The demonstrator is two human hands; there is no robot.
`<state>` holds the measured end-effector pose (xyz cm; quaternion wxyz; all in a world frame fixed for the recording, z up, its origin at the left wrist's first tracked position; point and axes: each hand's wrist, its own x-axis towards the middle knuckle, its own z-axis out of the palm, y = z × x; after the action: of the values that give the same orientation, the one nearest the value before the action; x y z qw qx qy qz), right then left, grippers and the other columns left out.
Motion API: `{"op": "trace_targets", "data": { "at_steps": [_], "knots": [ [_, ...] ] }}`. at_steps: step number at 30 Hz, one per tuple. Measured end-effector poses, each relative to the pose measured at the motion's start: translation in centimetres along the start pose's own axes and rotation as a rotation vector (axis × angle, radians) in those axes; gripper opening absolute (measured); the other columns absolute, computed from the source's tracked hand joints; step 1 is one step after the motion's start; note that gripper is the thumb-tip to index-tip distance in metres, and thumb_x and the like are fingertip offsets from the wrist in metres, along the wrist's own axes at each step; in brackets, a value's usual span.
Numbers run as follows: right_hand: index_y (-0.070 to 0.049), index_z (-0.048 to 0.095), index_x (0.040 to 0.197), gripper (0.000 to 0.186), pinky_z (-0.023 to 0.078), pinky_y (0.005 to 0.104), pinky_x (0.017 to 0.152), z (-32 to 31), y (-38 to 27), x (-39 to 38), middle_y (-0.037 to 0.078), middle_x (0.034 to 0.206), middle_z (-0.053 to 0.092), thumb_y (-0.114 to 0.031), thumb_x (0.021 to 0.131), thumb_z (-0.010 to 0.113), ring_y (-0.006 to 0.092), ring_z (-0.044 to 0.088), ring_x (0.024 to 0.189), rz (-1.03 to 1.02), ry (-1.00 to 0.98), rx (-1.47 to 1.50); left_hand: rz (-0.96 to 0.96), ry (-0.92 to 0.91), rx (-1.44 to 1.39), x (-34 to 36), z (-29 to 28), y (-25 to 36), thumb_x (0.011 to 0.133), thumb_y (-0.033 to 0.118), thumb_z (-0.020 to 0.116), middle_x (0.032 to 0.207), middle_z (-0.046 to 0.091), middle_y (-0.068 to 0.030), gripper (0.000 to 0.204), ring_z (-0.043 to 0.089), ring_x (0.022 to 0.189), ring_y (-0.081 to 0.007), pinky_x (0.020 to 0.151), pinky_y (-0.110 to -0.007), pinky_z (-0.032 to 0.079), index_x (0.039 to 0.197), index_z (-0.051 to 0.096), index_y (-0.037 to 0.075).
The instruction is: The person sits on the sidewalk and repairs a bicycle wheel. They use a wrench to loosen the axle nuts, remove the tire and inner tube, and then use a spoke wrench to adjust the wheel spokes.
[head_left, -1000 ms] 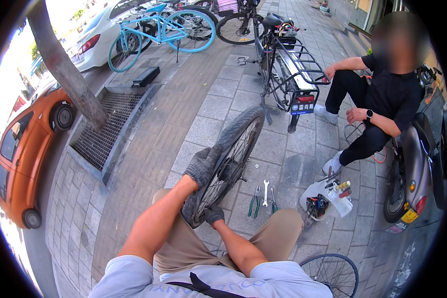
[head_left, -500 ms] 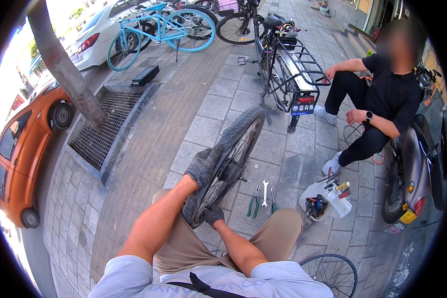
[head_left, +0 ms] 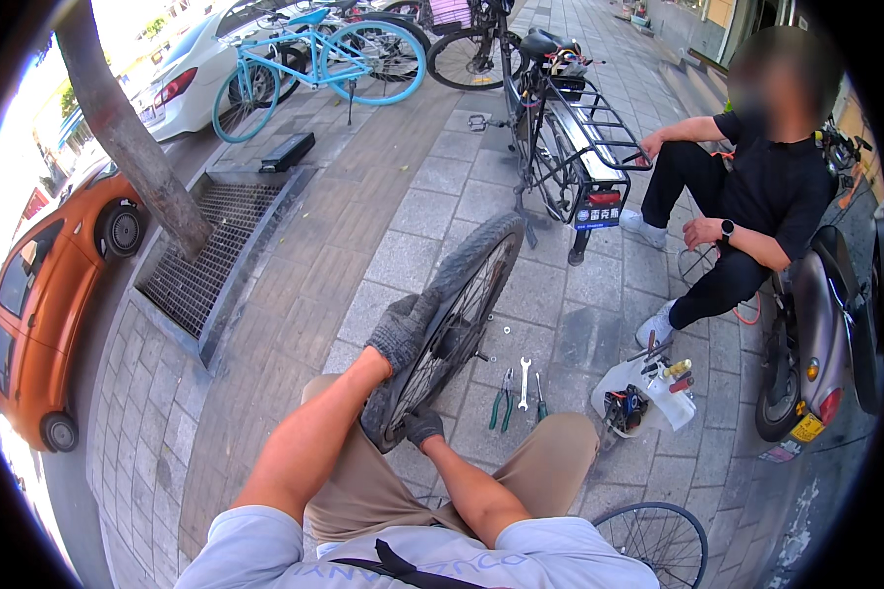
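Note:
A spoked bicycle wheel [head_left: 479,250] with a black knobby tyre stands tilted between my knees. My left hand [head_left: 399,332], in a grey knit glove, is closed round the tyre on its left side. Low down, my right hand [head_left: 423,428], gloved too, grips the tyre and rim; its fingertips are partly hidden. To the right of the wheel, green-handled pliers [head_left: 502,402], a silver open-end wrench [head_left: 524,383] and a green-handled screwdriver [head_left: 541,404] lie on the paving. A small nut [head_left: 507,330] is on the slabs above them.
A cut-open white container [head_left: 680,404] of tools sits right of my knee, a bare spoked wheel [head_left: 663,510] behind it. A seated person [head_left: 776,187] touches the rack of a black electric bicycle [head_left: 599,123] ahead. A scooter [head_left: 805,344] stands right, a tree [head_left: 133,128] and grate left.
Both hands keep their hold and the wheel stays nearly in place. The seated person's head and wrist have shifted slightly to the left.

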<state>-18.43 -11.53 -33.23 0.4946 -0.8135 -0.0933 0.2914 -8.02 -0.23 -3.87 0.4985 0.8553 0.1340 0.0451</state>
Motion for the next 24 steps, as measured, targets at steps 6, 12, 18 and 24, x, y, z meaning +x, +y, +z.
{"op": "trace_targets", "data": {
  "at_steps": [6, 12, 18, 24],
  "knots": [
    [-0.005, 0.073, 0.108, 0.034, 0.053, 0.0448, 0.092, 0.3, 0.3, 0.1, 0.022, 0.107, 0.073, -0.025, 0.082, 0.063, 0.04, 0.069, 0.105, -0.022, 0.0, -0.017, -0.015, 0.0, 0.034, 0.2, 0.1, -0.8, 0.107, 0.048, 0.044, 0.115, 0.07, -0.0266, 0.058, 0.065, 0.11, -0.0347, 0.102, -0.039, 0.045, 0.121, 0.066, -0.003],
    [-0.005, 0.073, 0.109, 0.036, 0.054, 0.0444, 0.091, 1.1, 2.2, 0.8, 0.022, 0.107, 0.073, -0.026, 0.082, 0.064, 0.0387, 0.069, 0.104, -0.027, 0.016, 0.027, -0.058, -0.027, 0.005, 0.2, 0.3, 0.3, 0.107, 0.047, 0.043, 0.115, 0.07, -0.0266, 0.057, 0.065, 0.109, -0.0363, 0.101, -0.04, 0.046, 0.12, 0.066, -0.003],
    [-0.006, 0.075, 0.108, 0.036, 0.054, 0.0441, 0.091, 0.5, 0.7, 0.2, 0.022, 0.106, 0.073, -0.028, 0.082, 0.064, 0.0387, 0.07, 0.103, 0.005, -0.003, -0.002, 0.151, 0.014, 0.135, 0.7, 0.3, -2.8, 0.105, 0.056, 0.045, 0.118, 0.068, -0.0301, 0.067, 0.064, 0.114, -0.0398, 0.102, -0.04, 0.045, 0.122, 0.065, -0.006],
    [-0.006, 0.074, 0.109, 0.037, 0.054, 0.0448, 0.09, 0.4, 1.1, 0.3, 0.022, 0.107, 0.073, -0.029, 0.082, 0.064, 0.0389, 0.07, 0.104, -0.004, 0.022, 0.007, -0.009, -0.006, 0.024, 0.2, 0.4, -0.2, 0.106, 0.051, 0.044, 0.121, 0.067, -0.0292, 0.063, 0.063, 0.116, -0.0388, 0.104, -0.039, 0.044, 0.125, 0.064, -0.005]
  ]
}}
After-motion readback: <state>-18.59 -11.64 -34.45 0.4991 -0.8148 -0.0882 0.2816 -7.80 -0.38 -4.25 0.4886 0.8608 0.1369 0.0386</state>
